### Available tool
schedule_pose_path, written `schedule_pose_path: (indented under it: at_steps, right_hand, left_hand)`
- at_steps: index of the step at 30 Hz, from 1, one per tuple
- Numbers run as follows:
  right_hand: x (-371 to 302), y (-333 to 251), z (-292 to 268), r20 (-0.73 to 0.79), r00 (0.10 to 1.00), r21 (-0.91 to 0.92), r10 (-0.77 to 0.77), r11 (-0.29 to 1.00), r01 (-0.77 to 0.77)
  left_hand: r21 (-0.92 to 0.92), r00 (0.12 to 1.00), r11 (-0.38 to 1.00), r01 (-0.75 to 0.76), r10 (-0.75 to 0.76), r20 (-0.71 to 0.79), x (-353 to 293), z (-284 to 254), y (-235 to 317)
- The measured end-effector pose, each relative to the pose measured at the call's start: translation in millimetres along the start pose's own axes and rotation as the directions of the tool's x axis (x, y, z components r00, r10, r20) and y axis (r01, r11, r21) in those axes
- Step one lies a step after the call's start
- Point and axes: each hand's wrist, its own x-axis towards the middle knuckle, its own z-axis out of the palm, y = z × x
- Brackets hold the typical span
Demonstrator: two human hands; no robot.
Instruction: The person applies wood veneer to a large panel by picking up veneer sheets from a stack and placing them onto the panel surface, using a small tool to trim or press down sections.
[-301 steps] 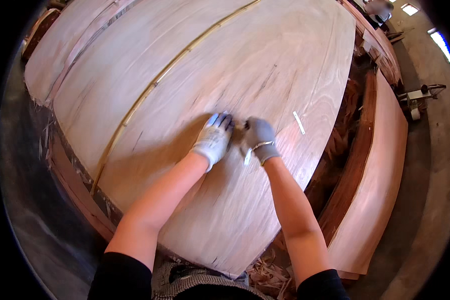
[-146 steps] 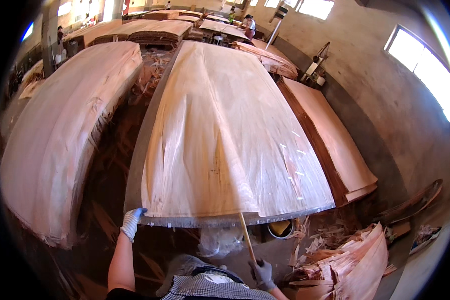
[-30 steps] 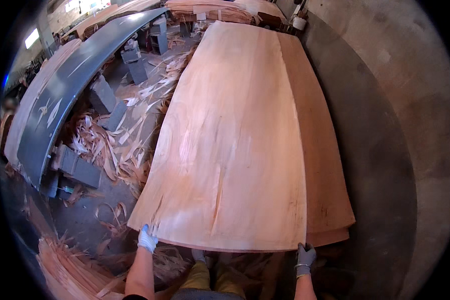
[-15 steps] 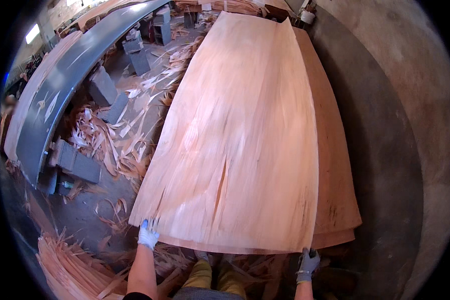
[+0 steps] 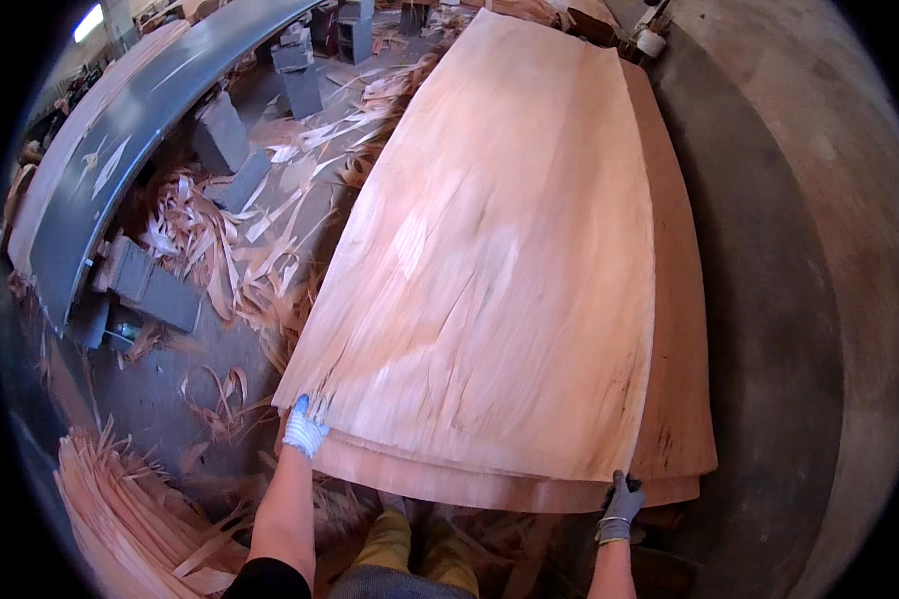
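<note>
- My two gloved hands: left hand (image 5: 304, 429) pinches the near-left corner of one large, pale, thin wood veneer sheet (image 5: 509, 270); right hand (image 5: 622, 499) grips its near-right corner.
- It lies atop a stack of veneer sheets (image 5: 684, 399).
- Curled veneer scraps (image 5: 240, 270) litter the concrete floor (image 5: 799, 299) beside a long grey conveyor (image 5: 120, 140).

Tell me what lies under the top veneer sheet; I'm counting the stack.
Under the top veneer sheet, edges of more sheets show at the near and right sides; how many lie beneath is covered.
</note>
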Motion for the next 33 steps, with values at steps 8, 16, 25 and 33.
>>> schedule_pose_path:
  at_steps: [8, 16, 25, 33]
  right_hand:
    - [9, -6, 12, 0.097, 0.995, -0.127, -0.009, 0.992, 0.022]
    - [80, 65, -8, 0.273, 0.956, -0.304, 0.109, 0.952, -0.021]
    - [153, 144, -50, 0.099, 0.99, -0.314, -0.096, 0.942, 0.122]
    - [125, 135, -2, 0.167, 0.982, -0.445, -0.092, 0.881, 0.158]
  left_hand:
    - [-0.077, 0.981, 0.997, 0.021, -0.035, -0.189, -2, -8, -34]
    - [0.017, 0.933, 1.0, -0.015, 0.021, -0.358, -9, 8, -52]
    - [0.152, 0.905, 0.988, -0.016, 0.079, -0.417, 23, -13, -66]
    - [0.38, 0.838, 0.925, 0.009, 0.2, -0.507, 3, -18, -60]
